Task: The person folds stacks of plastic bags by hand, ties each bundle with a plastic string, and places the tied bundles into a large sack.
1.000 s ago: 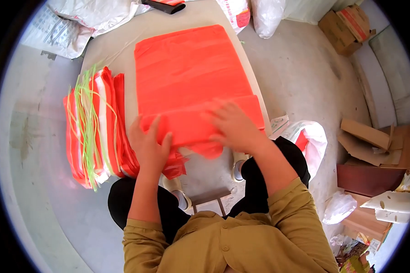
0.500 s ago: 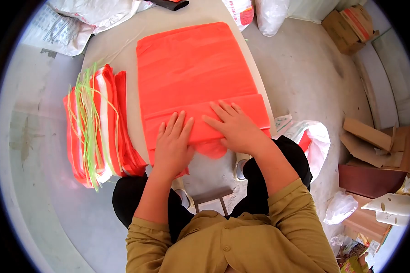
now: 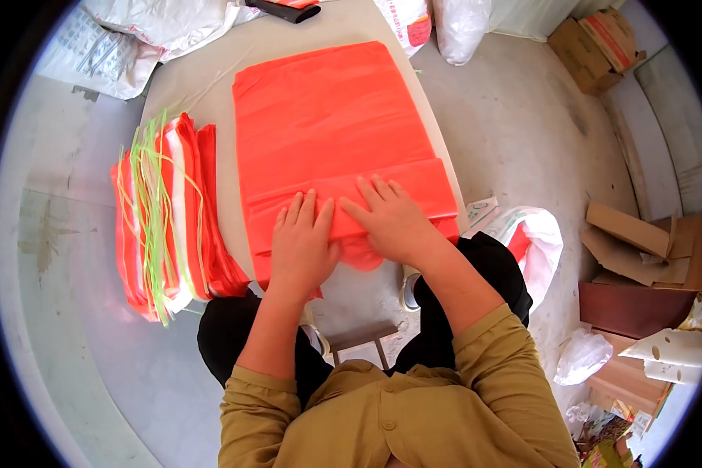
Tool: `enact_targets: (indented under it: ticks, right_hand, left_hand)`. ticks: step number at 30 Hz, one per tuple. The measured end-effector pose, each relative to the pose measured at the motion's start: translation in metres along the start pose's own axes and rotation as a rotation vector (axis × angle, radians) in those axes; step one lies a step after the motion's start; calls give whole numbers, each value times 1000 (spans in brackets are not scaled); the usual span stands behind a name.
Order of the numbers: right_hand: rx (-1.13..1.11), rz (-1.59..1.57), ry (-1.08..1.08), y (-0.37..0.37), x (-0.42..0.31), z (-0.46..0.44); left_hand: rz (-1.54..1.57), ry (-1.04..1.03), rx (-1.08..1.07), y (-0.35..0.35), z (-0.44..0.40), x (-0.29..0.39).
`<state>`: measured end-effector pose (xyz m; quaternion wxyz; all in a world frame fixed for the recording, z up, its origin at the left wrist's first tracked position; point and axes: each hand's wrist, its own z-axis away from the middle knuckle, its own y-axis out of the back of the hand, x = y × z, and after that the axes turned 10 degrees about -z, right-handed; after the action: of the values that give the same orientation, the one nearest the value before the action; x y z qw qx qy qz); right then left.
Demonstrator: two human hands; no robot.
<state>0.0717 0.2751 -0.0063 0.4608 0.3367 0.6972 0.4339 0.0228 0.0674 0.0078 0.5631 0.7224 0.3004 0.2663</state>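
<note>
We are pressing the folded near edge of the red sheets (image 3: 335, 117) with our left hand (image 3: 300, 246) and right hand (image 3: 391, 222), fingers slightly spread, gripping nothing. The red sheets are lying on the bench (image 3: 203, 86); left of them, green ties (image 3: 150, 218) are resting over a striped bundle (image 3: 203, 234).

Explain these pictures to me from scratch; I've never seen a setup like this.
There is no machine here: a person works with two bare hands. Every picture comes from one camera worn on the head, looking forward and down, so the person's own lap shows at the bottom.

A large stack of red sheeting lies on a pale table, its near end folded over. The left hand and right hand rest spread on that fold; neither appears to grip anything. To the left is a red-and-white bundle with green strips draped over it.
</note>
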Motion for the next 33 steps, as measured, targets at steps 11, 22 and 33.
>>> enact_targets:
  ticks: [11, 22, 33]
  right_hand:
    - [-70, -55, -18, 19, -6, -9]
    - [-248, -933, -413, 130, 21, 16]
    - [57, -2152, -550, 38, -27, -11]
  left_hand:
    - [-56, 14, 187, -23, -11, 6]
    - [227, 163, -183, 47, -5, 8]
    - [1853, 748, -263, 69, 25, -18]
